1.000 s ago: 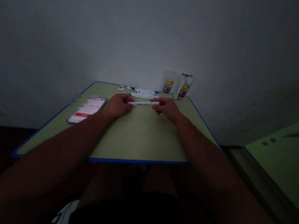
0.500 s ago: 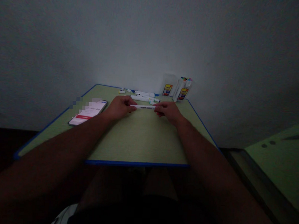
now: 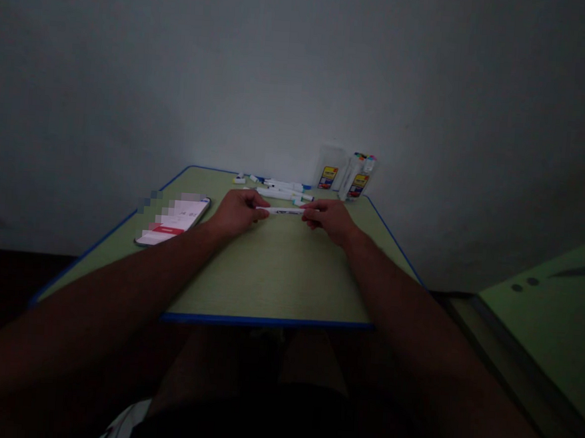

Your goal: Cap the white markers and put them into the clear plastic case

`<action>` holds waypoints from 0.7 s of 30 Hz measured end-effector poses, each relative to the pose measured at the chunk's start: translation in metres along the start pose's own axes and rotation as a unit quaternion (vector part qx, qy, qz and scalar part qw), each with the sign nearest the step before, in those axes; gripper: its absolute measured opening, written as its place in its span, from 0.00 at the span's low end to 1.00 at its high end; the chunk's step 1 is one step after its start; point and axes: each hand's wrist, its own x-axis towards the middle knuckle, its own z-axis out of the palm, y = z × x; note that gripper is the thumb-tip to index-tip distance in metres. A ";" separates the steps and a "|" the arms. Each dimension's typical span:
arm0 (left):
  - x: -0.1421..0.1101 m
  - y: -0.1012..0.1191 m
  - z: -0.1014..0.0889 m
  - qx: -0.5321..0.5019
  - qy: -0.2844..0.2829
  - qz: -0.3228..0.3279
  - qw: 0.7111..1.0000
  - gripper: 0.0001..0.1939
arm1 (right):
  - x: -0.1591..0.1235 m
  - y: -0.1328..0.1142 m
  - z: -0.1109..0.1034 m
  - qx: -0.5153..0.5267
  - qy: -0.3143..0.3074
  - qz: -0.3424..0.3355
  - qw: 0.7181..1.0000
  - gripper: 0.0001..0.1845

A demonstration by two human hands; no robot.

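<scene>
A white marker [image 3: 287, 212] with dark print lies level between my two hands, above the green table [image 3: 273, 271]. My left hand [image 3: 237, 212] pinches its left end between thumb and fingers. At the other end, my right hand [image 3: 330, 219] has its fingers closed on the marker as well. Both tips of the marker are hidden by fingers. Just behind the hands lie several loose white markers [image 3: 280, 193] in a pile, with small caps [image 3: 239, 180] at their left.
A phone [image 3: 175, 221] with a lit screen lies left of my left forearm. At the back right stand a clear case [image 3: 330, 168] and another case holding markers [image 3: 358, 178]. The wall [image 3: 282, 78] rises directly behind the blue-edged table.
Almost nothing differs. The marker's dark print shows a little more clearly, and the view has shifted very slightly; both hands keep their hold.
</scene>
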 end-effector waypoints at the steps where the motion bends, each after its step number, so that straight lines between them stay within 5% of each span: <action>1: 0.000 0.000 0.000 0.000 0.000 0.000 1.000 0.05 | 0.000 0.000 0.000 0.000 -0.001 0.000 1.000 0.07; 21: 0.001 -0.002 0.001 0.002 0.001 0.001 1.000 0.06 | -0.001 0.000 0.003 -0.002 -0.007 -0.036 0.999 0.08</action>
